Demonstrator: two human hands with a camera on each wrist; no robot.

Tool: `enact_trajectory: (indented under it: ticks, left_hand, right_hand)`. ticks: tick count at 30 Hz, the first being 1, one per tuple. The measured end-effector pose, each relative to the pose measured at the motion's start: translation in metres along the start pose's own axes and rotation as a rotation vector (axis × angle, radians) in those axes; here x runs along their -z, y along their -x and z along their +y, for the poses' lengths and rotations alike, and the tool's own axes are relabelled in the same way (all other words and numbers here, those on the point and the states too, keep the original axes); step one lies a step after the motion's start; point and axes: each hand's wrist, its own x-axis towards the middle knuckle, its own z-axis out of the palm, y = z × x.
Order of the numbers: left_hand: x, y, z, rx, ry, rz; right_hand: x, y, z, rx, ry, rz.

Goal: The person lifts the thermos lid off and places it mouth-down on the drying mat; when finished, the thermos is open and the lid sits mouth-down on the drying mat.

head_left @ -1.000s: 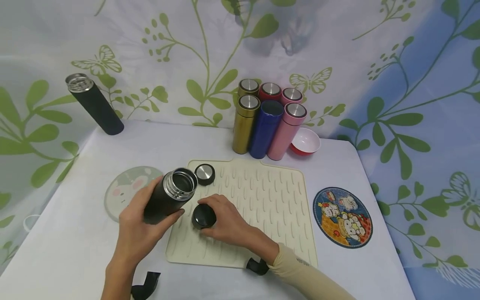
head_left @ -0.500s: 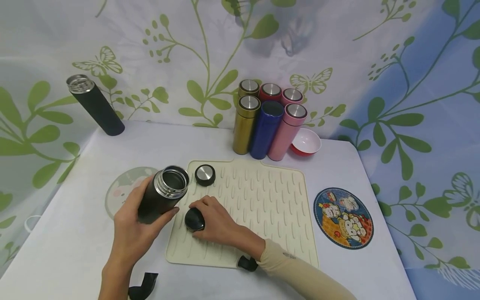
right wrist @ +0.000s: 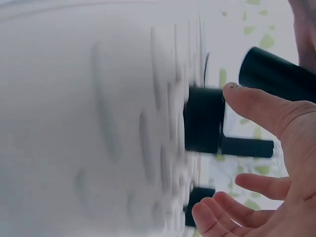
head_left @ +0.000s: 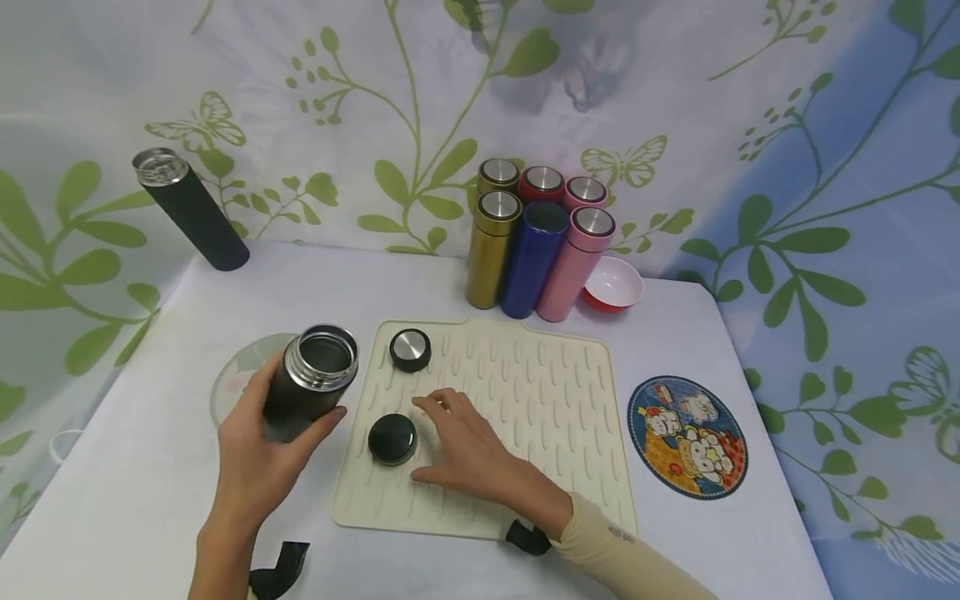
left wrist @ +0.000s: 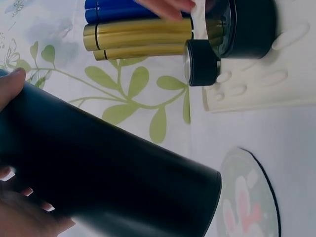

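My left hand [head_left: 258,454] grips a black thermos flask [head_left: 288,408] above the table. Its steel threaded mouth is uncovered and leans a little to the right; the flask's base shows in the left wrist view. A round black lid [head_left: 392,439] lies on the cream ribbed mat [head_left: 525,392]. Just right of that lid, my right hand [head_left: 480,454] hovers with fingers spread and nothing in its grasp. Behind the black lid sits a smaller black stopper [head_left: 410,350] with a steel top.
Another uncapped black flask [head_left: 191,212] stands at the back left. Gold, red, blue and pink flasks [head_left: 562,267] cluster at the back, beside a red-and-white bowl [head_left: 613,285]. A cartoon coaster [head_left: 687,437] lies at right; a pale rabbit coaster [head_left: 232,375] is partly hidden behind my left hand.
My right hand has let go of the black lid and drawn back to the right, leaving it on the mat. My left hand has shifted left with the flask, which stands more upright.
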Motion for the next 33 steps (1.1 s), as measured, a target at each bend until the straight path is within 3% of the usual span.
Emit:
enact_trajectory:
  ticks: [12, 17, 22, 27, 33]
  left_hand:
    - [0.021, -0.018, -0.016, 0.010, -0.035, 0.050]
    - [0.035, -0.035, -0.032, 0.117, -0.113, 0.088]
    - [0.047, -0.050, -0.050, 0.210, -0.179, 0.204]
    - [0.058, -0.062, -0.066, 0.272, -0.164, 0.281]
    - [0.065, -0.081, -0.086, 0.413, -0.089, 0.327]
  right_hand:
    - [0.033, 0.051, 0.032, -0.117, -0.003, 0.084]
    - [0.047, 0.076, 0.046, -0.214, -0.006, 0.105]
    - [0.062, 0.104, 0.064, -0.291, 0.039, 0.155]
    - [0.073, 0.128, 0.081, -0.337, 0.103, 0.189]
    - [0.074, 0.152, 0.087, -0.409, 0.148, 0.178]
